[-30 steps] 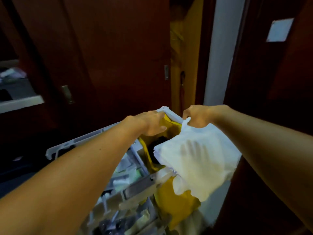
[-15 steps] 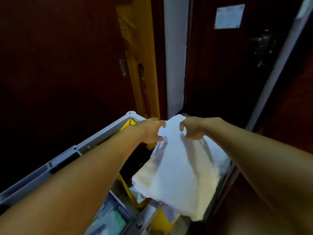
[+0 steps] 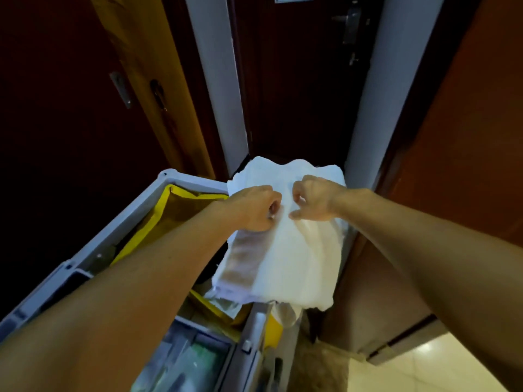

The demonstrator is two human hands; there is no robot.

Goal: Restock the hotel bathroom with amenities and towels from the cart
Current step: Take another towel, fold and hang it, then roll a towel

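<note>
A white towel (image 3: 300,258) lies spread over the far right end of the grey housekeeping cart (image 3: 133,222), hanging past its rim. My left hand (image 3: 256,207) is pinched on the towel near its middle fold. My right hand (image 3: 312,199) is right beside it, fingers curled and gripping the same cloth. Both forearms reach in from the bottom of the view. Under the towel a yellow bag (image 3: 181,210) lines the cart's open bin.
Cart compartments with small packaged items (image 3: 195,360) sit near me at the bottom. Dark wooden doors close in on the left and right, and a door with a handle (image 3: 351,26) stands ahead between pale frames. Light floor tile (image 3: 424,372) shows at bottom right.
The towel has been lifted from hanging beside the bin and laid out over the cart's end. Both hands have come together on it, and the view has swung right toward the door.
</note>
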